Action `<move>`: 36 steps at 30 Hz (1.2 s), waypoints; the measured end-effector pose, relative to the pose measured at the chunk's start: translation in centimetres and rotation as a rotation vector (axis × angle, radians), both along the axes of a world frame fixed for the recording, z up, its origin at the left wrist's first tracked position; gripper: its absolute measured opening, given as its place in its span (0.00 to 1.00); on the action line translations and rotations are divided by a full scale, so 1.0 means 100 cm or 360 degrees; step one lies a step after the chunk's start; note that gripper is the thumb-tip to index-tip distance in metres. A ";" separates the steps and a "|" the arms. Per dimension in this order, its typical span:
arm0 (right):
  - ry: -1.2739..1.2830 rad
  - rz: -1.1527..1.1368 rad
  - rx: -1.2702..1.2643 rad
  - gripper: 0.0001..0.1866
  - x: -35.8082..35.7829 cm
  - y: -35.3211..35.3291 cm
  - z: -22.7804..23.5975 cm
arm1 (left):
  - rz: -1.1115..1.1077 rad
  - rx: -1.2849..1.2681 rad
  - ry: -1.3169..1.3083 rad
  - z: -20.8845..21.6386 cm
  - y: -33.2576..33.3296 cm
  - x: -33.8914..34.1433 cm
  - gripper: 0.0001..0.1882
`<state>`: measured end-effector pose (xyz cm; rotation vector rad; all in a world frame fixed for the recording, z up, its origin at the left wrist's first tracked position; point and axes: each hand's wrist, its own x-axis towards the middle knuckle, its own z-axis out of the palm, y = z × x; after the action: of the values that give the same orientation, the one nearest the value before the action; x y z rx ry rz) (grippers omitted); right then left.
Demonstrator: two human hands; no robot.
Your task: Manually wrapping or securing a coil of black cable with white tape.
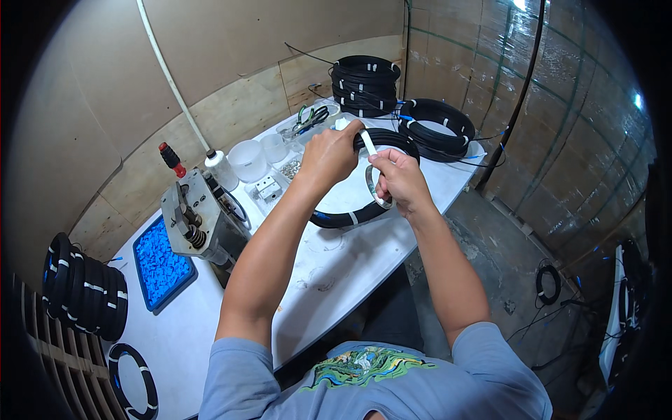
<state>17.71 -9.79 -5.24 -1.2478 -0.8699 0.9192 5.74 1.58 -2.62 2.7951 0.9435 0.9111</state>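
Note:
A black cable coil [350, 218] lies on the white table in front of me, bound in places with white bands. My left hand [332, 155] is closed at the coil's far left side, with its fingertips pinching the coil where a white tape strip [368, 143] meets it. From there the strip runs to my right hand [402, 183]. That hand is closed on a tape roll [371, 183], which hangs on edge over the coil's opening. My fingers partly hide both the roll and the strip's far end.
Stacked cable coils [364, 84] and another pile [437, 129] stand at the back. To the left are a metal hand press [203, 220], a tray of blue pieces [155, 260], more coils [84, 290], a white bottle [220, 168], a tub [248, 162] and pliers [308, 120].

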 end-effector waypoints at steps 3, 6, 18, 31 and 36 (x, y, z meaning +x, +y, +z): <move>-0.0053 -0.0120 0.0012 0.11 -0.005 0.008 0.001 | -0.0007 0.0002 -0.0021 0.000 0.001 -0.001 0.18; -0.0178 -0.0201 0.0027 0.14 -0.005 0.019 -0.004 | 0.0000 -0.0018 -0.0014 -0.002 0.006 0.000 0.18; -0.1224 -0.0568 0.0379 0.11 0.014 0.038 -0.065 | -0.0001 -0.0170 0.0021 0.002 0.018 -0.004 0.21; -0.0462 0.0093 0.0764 0.45 -0.003 0.020 0.006 | -0.0107 -0.0247 -0.0112 0.002 0.029 -0.019 0.31; -0.0347 0.0316 0.0886 0.46 -0.011 0.022 0.001 | -0.0109 -0.0194 -0.0190 -0.005 0.030 -0.021 0.35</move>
<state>16.57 -7.55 -5.19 -0.7925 -1.3352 0.6333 3.63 4.60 -3.07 2.6223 0.8510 0.9642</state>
